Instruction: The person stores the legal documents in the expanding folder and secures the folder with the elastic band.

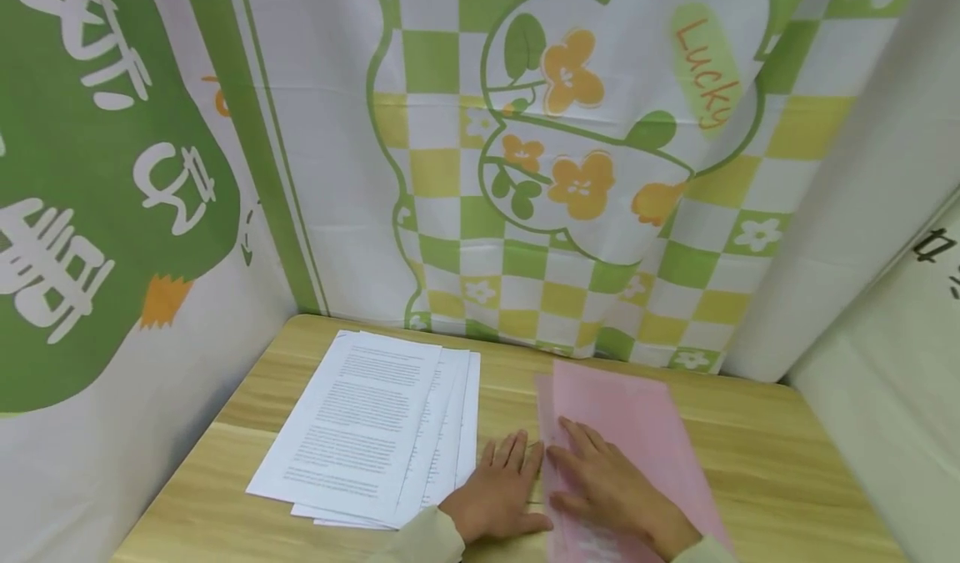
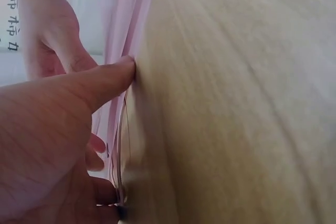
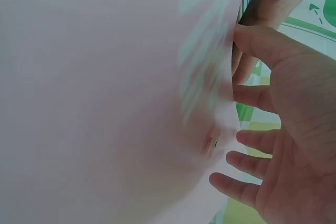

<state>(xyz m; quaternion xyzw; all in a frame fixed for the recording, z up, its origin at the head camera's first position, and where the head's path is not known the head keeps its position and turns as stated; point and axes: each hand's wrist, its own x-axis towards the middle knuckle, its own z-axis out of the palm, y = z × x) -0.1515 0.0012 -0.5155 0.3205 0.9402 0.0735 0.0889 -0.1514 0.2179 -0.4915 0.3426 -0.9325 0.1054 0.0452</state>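
Translucent pink plastic folders lie stacked and slightly offset on the right part of the table. My right hand rests on the top folder near its left edge, fingers straight and spread. Alongside that edge my left hand lies low with its fingers extended forward and its thumb reaching to the pink sheets. In the left wrist view, the left thumb touches the layered pink edges. The right wrist view has the right fingertips at the edge of the pink surface.
Left of the hands, a fanned stack of printed white papers lies on the wooden table. Patterned green, yellow and white curtains hang behind the table, with more fabric at both sides.
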